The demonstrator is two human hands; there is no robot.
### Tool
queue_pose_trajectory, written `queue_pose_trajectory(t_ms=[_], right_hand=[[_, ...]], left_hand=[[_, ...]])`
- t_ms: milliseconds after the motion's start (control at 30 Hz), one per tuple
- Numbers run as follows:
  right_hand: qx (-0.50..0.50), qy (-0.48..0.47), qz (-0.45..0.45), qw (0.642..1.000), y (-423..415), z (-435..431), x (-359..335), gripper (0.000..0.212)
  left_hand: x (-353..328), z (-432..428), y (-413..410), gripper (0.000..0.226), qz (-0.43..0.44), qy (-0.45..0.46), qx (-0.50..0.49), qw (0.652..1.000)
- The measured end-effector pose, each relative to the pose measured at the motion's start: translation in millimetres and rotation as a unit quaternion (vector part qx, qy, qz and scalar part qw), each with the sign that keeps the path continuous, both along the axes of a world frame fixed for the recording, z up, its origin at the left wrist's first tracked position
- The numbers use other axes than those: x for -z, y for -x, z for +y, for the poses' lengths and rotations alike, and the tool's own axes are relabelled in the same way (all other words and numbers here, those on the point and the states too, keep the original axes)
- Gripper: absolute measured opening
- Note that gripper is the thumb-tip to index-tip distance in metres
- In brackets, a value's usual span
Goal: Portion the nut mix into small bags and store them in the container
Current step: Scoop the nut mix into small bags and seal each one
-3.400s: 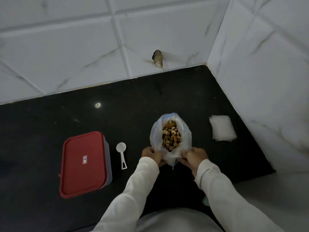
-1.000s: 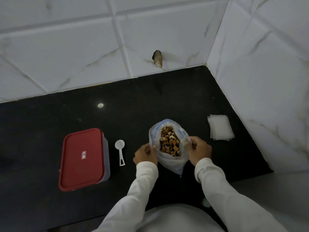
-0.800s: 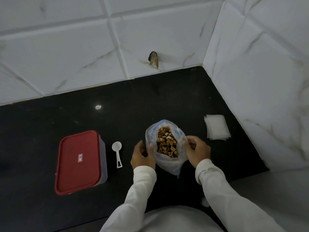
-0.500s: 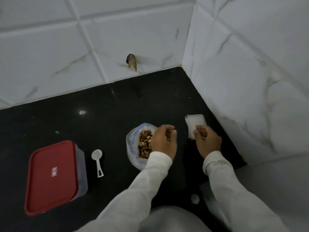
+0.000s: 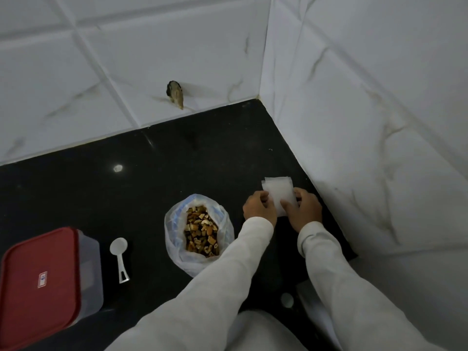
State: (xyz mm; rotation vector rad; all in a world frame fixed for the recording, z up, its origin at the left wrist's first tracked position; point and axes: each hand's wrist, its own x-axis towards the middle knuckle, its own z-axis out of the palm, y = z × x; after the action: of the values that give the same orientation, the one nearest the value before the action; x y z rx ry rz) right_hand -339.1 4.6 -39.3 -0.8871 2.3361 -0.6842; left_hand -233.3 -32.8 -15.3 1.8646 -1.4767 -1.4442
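While both hands work at the stack of small bags [image 5: 278, 196], the stack lies flat on the black counter [image 5: 177, 168], at 2 o'clock from the open bag of nut mix [image 5: 200, 229] and close to the tiled wall [image 5: 367, 148]. The left hand [image 5: 259, 209] curls its fingers onto the stack's 9 o'clock edge. The right hand [image 5: 302, 211] lays its thumb on top and curls its fingers round the 3 o'clock edge, pinching the sheets.

Judged by appearance, the small bags are thin, limp, translucent film, nearly weightless and slippery against each other; take one by a corner and peel it off. The bag of nut mix is soft, crinkled plastic, slumped with its mouth open; support it low. A white plastic scoop [image 5: 120, 257] lies at its 9 o'clock. The container [image 5: 43, 285], clear-walled with a stiff red lid, sits beyond at 8 o'clock.
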Motion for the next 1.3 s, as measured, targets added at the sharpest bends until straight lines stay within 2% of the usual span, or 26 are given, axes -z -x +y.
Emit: queue_pose_trajectory(t_ms=[233, 567, 800, 933, 1000, 1133, 1300], right_hand=[[-0.007, 0.024, -0.013, 1.000, 3, 0, -2, 0.048], [0.018, 0.053, -0.021, 0.998, -4, 4, -8, 0.048], [0.027, 0.120, -0.018, 0.992, -12, 18, -29, 0.046], [0.046, 0.179, -0.038, 0.982, -28, 28, -56, 0.044], [0.059, 0.204, -0.077, 0.974, -42, 31, -71, 0.042], [0.071, 0.221, -0.222, 0.947, -79, 32, -97, 0.034], [-0.007, 0.205, -0.282, 0.937, -137, 28, -96, 0.016]], left_hand=[[2, -6, 4, 0.025, -0.013, -0.024, -0.010, 1.000], [-5, -6, 4, 0.017, 0.085, -0.129, -0.092, 0.984], [-19, 2, -1, 0.015, 0.138, -0.087, -0.115, 0.980], [-41, 8, -15, 0.021, 0.189, -0.037, -0.116, 0.974], [-56, 11, -32, 0.022, 0.203, 0.004, -0.094, 0.975], [-79, 18, -84, 0.017, 0.191, 0.071, -0.049, 0.978], [-88, 29, -166, 0.015, 0.209, 0.079, -0.105, 0.969]])
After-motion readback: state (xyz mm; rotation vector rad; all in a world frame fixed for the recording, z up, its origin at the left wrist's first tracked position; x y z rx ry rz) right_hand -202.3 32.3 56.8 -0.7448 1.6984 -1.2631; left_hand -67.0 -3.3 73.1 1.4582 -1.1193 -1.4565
